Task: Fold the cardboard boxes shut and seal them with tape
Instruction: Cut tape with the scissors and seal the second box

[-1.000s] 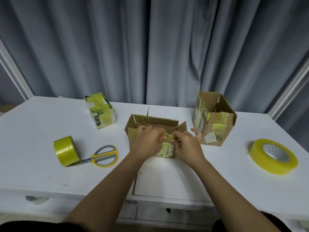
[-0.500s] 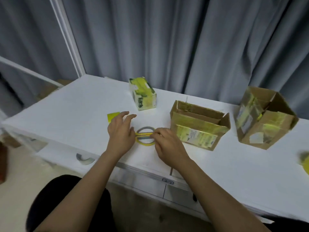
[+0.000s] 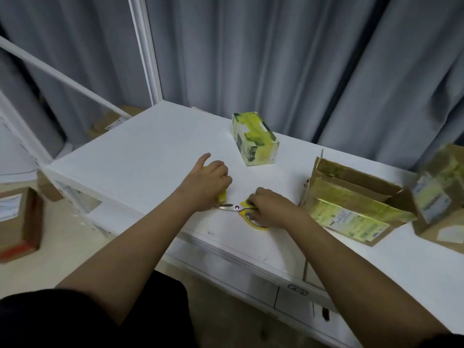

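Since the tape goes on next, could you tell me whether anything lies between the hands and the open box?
Nothing visible does: bare white table separates the right hand, on the scissors, from the open box.

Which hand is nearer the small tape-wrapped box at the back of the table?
Left. The left hand grips the yellow tape roll just in front and left of the small box. The right hand, on the scissors, sits farther toward the near edge.
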Tool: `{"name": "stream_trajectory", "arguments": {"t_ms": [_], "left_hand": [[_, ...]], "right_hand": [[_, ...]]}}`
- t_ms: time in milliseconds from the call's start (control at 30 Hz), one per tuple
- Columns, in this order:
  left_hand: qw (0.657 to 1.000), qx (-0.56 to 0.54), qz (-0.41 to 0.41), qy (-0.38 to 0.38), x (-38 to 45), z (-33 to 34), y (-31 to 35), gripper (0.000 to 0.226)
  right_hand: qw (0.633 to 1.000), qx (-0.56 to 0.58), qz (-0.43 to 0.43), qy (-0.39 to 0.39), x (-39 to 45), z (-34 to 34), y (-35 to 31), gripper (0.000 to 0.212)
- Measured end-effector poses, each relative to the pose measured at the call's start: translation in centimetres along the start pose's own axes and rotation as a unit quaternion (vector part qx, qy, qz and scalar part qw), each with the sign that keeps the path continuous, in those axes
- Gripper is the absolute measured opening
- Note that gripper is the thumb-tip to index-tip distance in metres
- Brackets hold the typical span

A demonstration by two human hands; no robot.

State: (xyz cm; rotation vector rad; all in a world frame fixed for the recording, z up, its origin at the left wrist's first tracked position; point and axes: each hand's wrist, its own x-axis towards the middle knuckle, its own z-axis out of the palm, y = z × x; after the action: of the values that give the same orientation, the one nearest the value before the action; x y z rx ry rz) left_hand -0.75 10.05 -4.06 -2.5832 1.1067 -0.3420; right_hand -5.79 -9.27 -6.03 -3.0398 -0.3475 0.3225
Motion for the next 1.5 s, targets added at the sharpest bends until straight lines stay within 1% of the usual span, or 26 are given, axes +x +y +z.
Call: {"name": "stream_trajectory", "arguments": {"t_ms": [100, 167, 233, 300, 467, 533, 600, 667, 733, 833, 900, 933, 967, 1000, 1033, 1100, 1133, 1233, 1267, 1300, 1333, 1367, 1400, 1433, 1467, 1500], "left_hand": [[1.000, -0.012, -0.004, 0.008, -0.6, 0.3, -1.4, 0.035], [0.999, -0.049, 0.006, 0.017, -1.5, 0.6, -2.0, 0.026], [0.996, -0.067, 0.029, 0.048, -2.5, 0.6, -2.0, 0.019], [0.994, -0.066, 0.044, 0.073, -3.1, 0.5, -1.8, 0.019], [0.995, -0.085, 0.029, 0.035, -3.8, -0.7, -1.0, 0.028], [0.996, -0.068, 0.038, 0.051, -3.9, -1.4, -0.7, 0.029], [0.995, -0.044, 0.046, 0.077, -3.9, -2.1, -0.5, 0.031], [0.996, -0.028, 0.043, 0.078, -3.9, -2.8, -0.3, 0.032], [0.997, -0.018, 0.024, 0.075, -3.9, -3.3, -0.1, 0.034], [0.996, -0.013, -0.012, 0.091, -4.0, -4.1, -0.6, 0.035], [0.991, -0.050, -0.051, 0.113, -4.2, -4.3, -1.1, 0.034], [0.985, -0.087, -0.080, 0.124, -4.3, -4.4, -1.1, 0.032], [0.975, -0.140, -0.116, 0.131, -4.4, -4.3, -1.0, 0.029], [0.957, -0.208, -0.154, 0.134, -4.5, -4.4, -0.6, 0.027], [0.932, -0.278, -0.187, 0.137, -4.6, -4.5, -0.1, 0.024], [0.880, -0.390, -0.226, 0.148, -4.8, -4.5, 1.1, 0.016], [0.853, -0.441, -0.237, 0.146, -4.9, -4.6, 1.7, 0.014], [0.767, -0.580, -0.240, 0.133, -5.6, -4.8, 2.8, 0.029], [0.748, -0.605, -0.234, 0.139, -5.7, -4.9, 3.2, 0.030], [0.736, -0.620, -0.231, 0.145, -5.8, -5.0, 3.5, 0.030], [0.727, -0.630, -0.229, 0.149, -5.9, -5.1, 3.9, 0.027], [0.721, -0.637, -0.228, 0.153, -5.8, -5.1, 4.2, 0.024], [0.714, -0.644, -0.226, 0.155, -5.8, -5.3, 4.6, 0.021], [0.708, -0.652, -0.222, 0.157, -5.8, -5.5, 5.0, 0.021], [0.701, -0.661, -0.216, 0.157, -5.7, -5.7, 5.6, 0.024], [0.695, -0.670, -0.207, 0.158, -5.6, -6.0, 6.1, 0.028]], "right_hand": [[0.997, -0.028, -0.030, 0.064, -0.5, -0.5, -0.7, 0.030], [0.992, -0.050, -0.060, 0.104, -0.7, -0.9, -1.0, 0.031], [0.985, -0.081, -0.081, 0.127, -0.9, -1.4, -1.1, 0.033], [0.982, -0.100, -0.089, 0.136, -1.3, -1.9, -1.3, 0.032], [0.981, -0.119, -0.097, 0.119, -2.5, -3.2, -1.8, 0.032], [0.982, -0.129, -0.095, 0.104, -3.2, -3.4, -2.1, 0.042], [0.982, -0.147, -0.089, 0.079, -4.1, -3.4, -2.4, 0.059], [0.985, -0.151, -0.065, 0.052, -4.9, -3.6, -2.6, 0.068], [0.987, -0.152, -0.038, 0.031, -5.5, -3.8, -2.4, 0.069], [0.985, -0.171, -0.019, 0.010, -6.5, -3.4, -1.6, 0.068], [0.988, -0.154, 0.008, 0.017, -6.8, -2.5, -0.8, 0.064], [0.991, -0.128, 0.030, 0.023, -6.9, -2.1, -0.4, 0.063], [0.994, -0.088, 0.060, 0.032, -6.8, -1.6, 0.0, 0.064], [0.993, -0.047, 0.093, 0.047, -6.8, -1.0, 0.3, 0.065], [0.990, -0.012, 0.124, 0.067, -6.6, -0.2, 0.5, 0.063], [0.982, 0.041, 0.162, 0.090, -6.3, 1.2, 0.5, 0.054], [0.979, 0.065, 0.171, 0.086, -6.2, 1.8, 0.5, 0.051], [0.980, 0.090, 0.172, 0.041, -6.1, 2.0, 0.3, 0.044], [0.980, 0.096, 0.161, 0.062, -6.2, 1.5, 0.2, 0.039], [0.975, 0.123, 0.146, 0.115, -6.3, 0.9, 0.0, 0.034], [0.956, 0.180, 0.130, 0.192, -6.6, 0.2, -0.3, 0.030], [0.919, 0.259, 0.112, 0.274, -7.0, -0.5, -0.9, 0.028], [0.872, 0.348, 0.087, 0.332, -7.5, -1.3, -1.6, 0.028], [0.837, 0.416, 0.058, 0.350, -8.0, -2.1, -2.3, 0.030], [0.823, 0.451, 0.034, 0.343, -8.4, -2.7, -2.9, 0.033], [0.825, 0.459, 0.023, 0.330, -8.8, -3.0, -3.4, 0.036]]}}
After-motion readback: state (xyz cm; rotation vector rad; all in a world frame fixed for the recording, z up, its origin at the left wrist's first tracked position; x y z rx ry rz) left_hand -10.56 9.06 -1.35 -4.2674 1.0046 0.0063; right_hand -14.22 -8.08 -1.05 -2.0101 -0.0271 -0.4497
